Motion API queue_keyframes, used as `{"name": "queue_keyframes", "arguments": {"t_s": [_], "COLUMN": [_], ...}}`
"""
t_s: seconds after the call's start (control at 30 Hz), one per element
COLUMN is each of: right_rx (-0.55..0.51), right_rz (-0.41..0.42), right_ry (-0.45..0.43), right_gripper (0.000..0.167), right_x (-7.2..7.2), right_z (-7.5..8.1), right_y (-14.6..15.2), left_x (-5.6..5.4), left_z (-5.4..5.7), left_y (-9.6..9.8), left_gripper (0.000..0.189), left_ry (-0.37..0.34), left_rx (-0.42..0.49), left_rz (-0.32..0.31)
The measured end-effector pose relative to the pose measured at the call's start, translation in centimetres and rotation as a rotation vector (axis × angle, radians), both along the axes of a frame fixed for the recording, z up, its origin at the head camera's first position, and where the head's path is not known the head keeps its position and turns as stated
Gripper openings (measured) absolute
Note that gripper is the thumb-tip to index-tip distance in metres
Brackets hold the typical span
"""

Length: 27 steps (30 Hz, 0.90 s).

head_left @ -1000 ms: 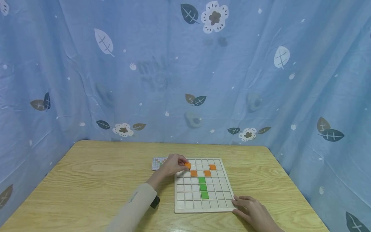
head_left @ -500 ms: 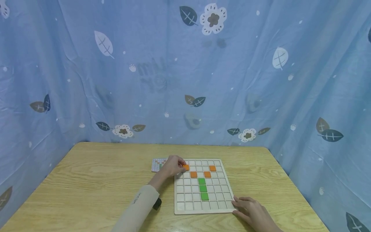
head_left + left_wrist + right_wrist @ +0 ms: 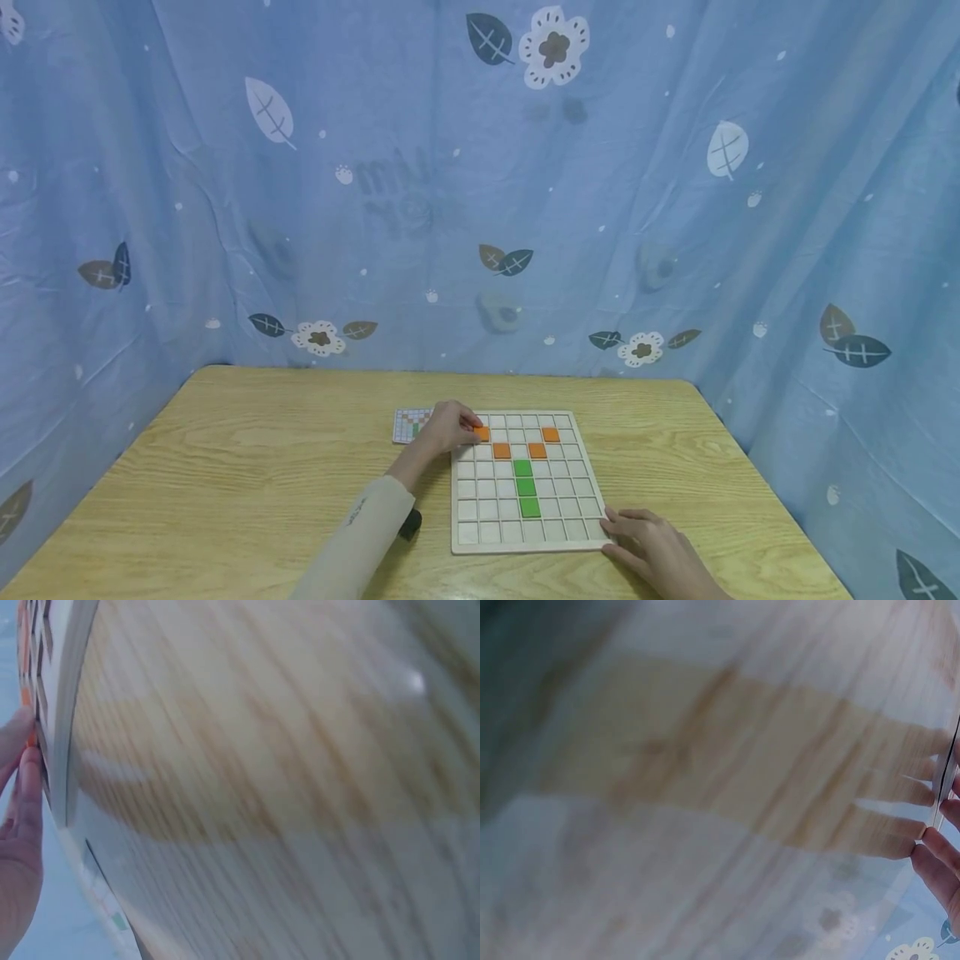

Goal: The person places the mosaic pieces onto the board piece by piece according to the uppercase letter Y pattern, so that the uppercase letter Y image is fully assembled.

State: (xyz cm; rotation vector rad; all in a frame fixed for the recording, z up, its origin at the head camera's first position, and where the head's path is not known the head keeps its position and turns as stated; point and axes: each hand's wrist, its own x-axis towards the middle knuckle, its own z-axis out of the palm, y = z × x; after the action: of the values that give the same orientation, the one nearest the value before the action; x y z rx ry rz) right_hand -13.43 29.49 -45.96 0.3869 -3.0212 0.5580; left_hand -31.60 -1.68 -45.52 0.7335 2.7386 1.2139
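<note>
Near the far left corner of a white grid board [image 3: 468, 507], my left hand [image 3: 444, 427] pinches an orange square tile [image 3: 482, 434] between thumb and fingertips, low over a cell. In the left wrist view the fingertips [image 3: 30, 761] meet the tile's orange edge, mostly covered by the hand. More orange tiles [image 3: 501, 451] lie in the board's cells, slanting down to a column of green tiles [image 3: 526, 487]. My right hand [image 3: 654, 546] rests at the board's near right corner, its fingers touching the edge, as the right wrist view shows too.
A small printed card [image 3: 408, 424] with a coloured grid pattern lies left of the board, partly behind my left hand. A dark object [image 3: 410, 524] shows at my left sleeve. The wooden table [image 3: 262, 483] ends at a blue patterned curtain [image 3: 420, 208].
My left hand has moved the orange tile slightly left and down into line with a cell, then stays there. The right hand has kept its place at the board's corner.
</note>
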Motion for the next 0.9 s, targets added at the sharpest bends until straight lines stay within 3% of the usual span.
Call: {"name": "queue_keyframes", "arguments": {"t_s": [0.23, 0.5, 0.73, 0.9], "right_rx": [0.001, 0.011, 0.026, 0.02], "right_rz": [-0.006, 0.01, 0.024, 0.016], "right_ry": [-0.009, -0.008, 0.009, -0.009], "right_gripper": [0.041, 0.046, 0.043, 0.045], "right_x": [0.06, -0.01, -0.26, -0.38], "right_z": [0.25, 0.35, 0.38, 0.3], "right_y": [-0.15, 0.01, 0.11, 0.01], "left_x": [0.1, 0.2, 0.0, 0.04], "left_z": [0.16, -0.12, -0.2, -0.34], "left_y": [0.05, 0.19, 0.17, -0.17], "left_gripper": [0.013, 0.014, 0.013, 0.014], "left_ry": [0.006, -0.038, -0.081, -0.088], "left_rx": [0.011, 0.061, 0.084, 0.12], "left_rz": [0.018, 0.031, 0.082, 0.076]}}
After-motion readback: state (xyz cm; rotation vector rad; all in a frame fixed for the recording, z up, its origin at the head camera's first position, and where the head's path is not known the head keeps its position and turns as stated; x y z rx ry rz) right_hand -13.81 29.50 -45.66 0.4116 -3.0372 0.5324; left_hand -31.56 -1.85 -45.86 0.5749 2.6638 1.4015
